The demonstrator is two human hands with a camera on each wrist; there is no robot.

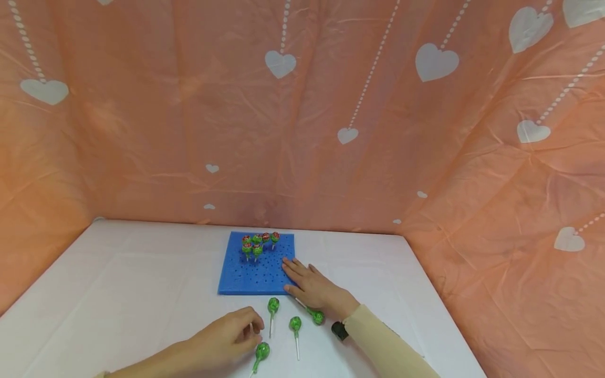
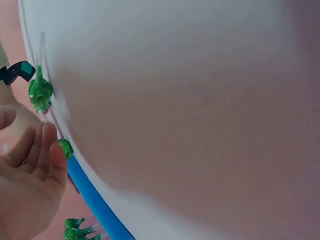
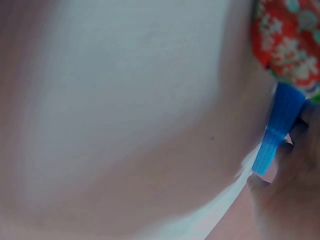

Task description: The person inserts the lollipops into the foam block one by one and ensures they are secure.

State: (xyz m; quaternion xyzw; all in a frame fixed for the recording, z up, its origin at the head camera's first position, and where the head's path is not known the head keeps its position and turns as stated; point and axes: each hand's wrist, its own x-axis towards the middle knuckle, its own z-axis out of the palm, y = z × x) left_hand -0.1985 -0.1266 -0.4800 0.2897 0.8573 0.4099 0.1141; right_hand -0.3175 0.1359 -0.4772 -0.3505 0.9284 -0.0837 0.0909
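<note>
A blue foam board (image 1: pixel 236 283) dotted with small holes lies on the table, with several red-and-green lollipops (image 1: pixel 257 251) standing upright in its back part. My right hand (image 1: pixel 314 286) rests on the board's right edge, fingers stretched out. Loosely curled and holding nothing visible, my left hand (image 1: pixel 233 333) hovers among the loose lollipops. One green lollipop (image 1: pixel 262 350) lies by its thumb and another lollipop (image 1: pixel 273 305) just beyond its fingertips. A further lollipop (image 1: pixel 295 323) lies between the hands; one more lollipop (image 1: pixel 316 316) is partly under my right wrist. A red floral wrapper (image 3: pixel 290 45) looms close in the right wrist view.
A white cloth covers the table (image 1: pixel 142 273). Orange curtains (image 1: pixel 227 115) with white hearts enclose its back and sides. A black device (image 1: pixel 339 331) sits at my right wrist, beside the beige sleeve (image 1: pixel 385 341).
</note>
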